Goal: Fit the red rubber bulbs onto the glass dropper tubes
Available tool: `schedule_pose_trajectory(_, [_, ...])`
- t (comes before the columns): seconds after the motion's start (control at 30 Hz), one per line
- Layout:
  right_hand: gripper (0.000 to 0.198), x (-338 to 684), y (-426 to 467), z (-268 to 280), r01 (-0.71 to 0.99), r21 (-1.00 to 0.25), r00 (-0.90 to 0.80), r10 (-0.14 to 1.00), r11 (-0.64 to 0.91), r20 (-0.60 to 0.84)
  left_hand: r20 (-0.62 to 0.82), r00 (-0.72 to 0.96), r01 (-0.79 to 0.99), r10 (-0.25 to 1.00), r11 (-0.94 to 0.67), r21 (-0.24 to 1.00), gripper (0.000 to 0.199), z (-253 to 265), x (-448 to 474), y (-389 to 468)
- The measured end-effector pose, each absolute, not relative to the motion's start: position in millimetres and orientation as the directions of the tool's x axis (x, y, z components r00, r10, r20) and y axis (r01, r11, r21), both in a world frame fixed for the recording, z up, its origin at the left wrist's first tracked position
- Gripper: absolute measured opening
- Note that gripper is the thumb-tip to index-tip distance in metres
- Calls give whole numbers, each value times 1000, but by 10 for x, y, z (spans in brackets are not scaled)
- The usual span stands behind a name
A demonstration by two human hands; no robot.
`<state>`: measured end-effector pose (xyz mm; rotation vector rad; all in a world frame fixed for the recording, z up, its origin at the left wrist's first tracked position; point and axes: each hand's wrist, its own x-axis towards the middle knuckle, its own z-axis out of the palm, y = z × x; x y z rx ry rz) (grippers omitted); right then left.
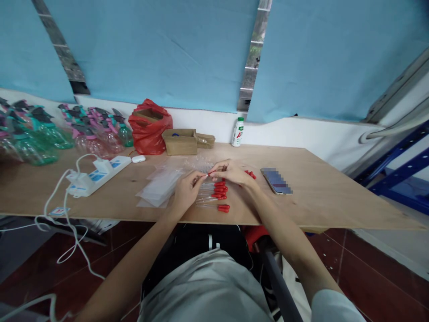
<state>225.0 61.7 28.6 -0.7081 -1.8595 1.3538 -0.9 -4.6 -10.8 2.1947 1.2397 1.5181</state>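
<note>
My left hand (pixel 187 188) and my right hand (pixel 232 172) meet over the middle of the table, both closed in a pinch. Between their fingertips is a dropper with a red bulb (pixel 209 174); its thin tube is mostly hidden by the fingers. Just below lie several droppers (pixel 219 190) with red rubber bulbs pointing right and thin clear stems pointing left. A few red bulbs (pixel 250 174) show beyond my right wrist. To the left, a stack of clear plastic bags (pixel 161 188) lies flat, partly behind my left hand.
A phone (pixel 276 181) lies on the right of the wooden table (pixel 328 192). At the back stand a white bottle (pixel 237 133), a cardboard box (pixel 181 142) and a red plastic bag (pixel 149 129). Several spray bottles (pixel 36 136) and a power strip (pixel 100 176) with cables occupy the left.
</note>
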Motion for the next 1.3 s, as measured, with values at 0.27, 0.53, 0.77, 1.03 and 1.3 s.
schedule_pose_trajectory(0.27, [33, 2258, 610, 315, 20, -938, -572, 774, 347, 274, 686, 103, 518, 720, -628, 581, 23, -109, 13, -41])
schedule_pose_trajectory(0.53, [35, 2240, 596, 340, 38, -928, -576, 767, 371, 283, 716, 38, 558, 697, -610, 563, 19, -57, 28, -92])
schedule_pose_trajectory(0.77, [34, 2229, 606, 325, 19, -924, -563, 768, 383, 307, 737, 17, 532, 676, -630, 566, 19, -28, 49, -111])
schedule_pose_trajectory(1.03, [34, 2236, 615, 295, 55, -920, -554, 778, 388, 296, 713, 40, 536, 700, -617, 576, 18, -45, 37, -77])
schedule_pose_trajectory(1.3, [37, 2221, 593, 276, 48, -938, -564, 785, 343, 258, 696, 85, 511, 713, -631, 583, 20, -116, 2, -33])
